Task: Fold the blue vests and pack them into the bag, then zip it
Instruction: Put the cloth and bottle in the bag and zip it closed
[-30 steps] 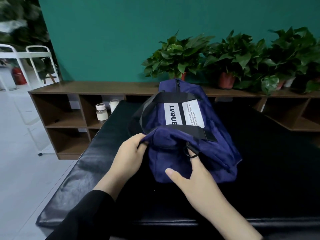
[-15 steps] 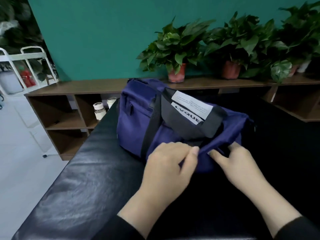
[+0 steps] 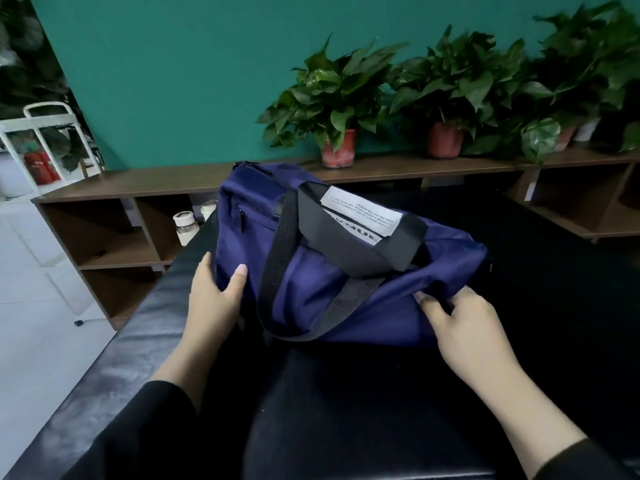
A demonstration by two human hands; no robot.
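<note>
Bag (image 3: pixel 332 271): on table (image 3: pixel 138 341), bulging, no vests visible, presumably packed. Left hand (image 3: pixel 214 299): flat, fingers straight against bag end. Right hand (image 3: pixel 464 327): pinching fabric at opening. Zip: state unclear, likely pending.

Matt cloth bag (image 3: pixel 311 292), glossy table (image 3: pixel 346 410)

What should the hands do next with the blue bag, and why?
Probably the right hand should draw along the bag's top edge, as if pulling the zip, while the left hand braces it. The navy duffel bag lies on the black padded table, the left hand holds its end, the right pinches fabric near the top, and no vests lie outside. The zip itself is hidden.
</note>
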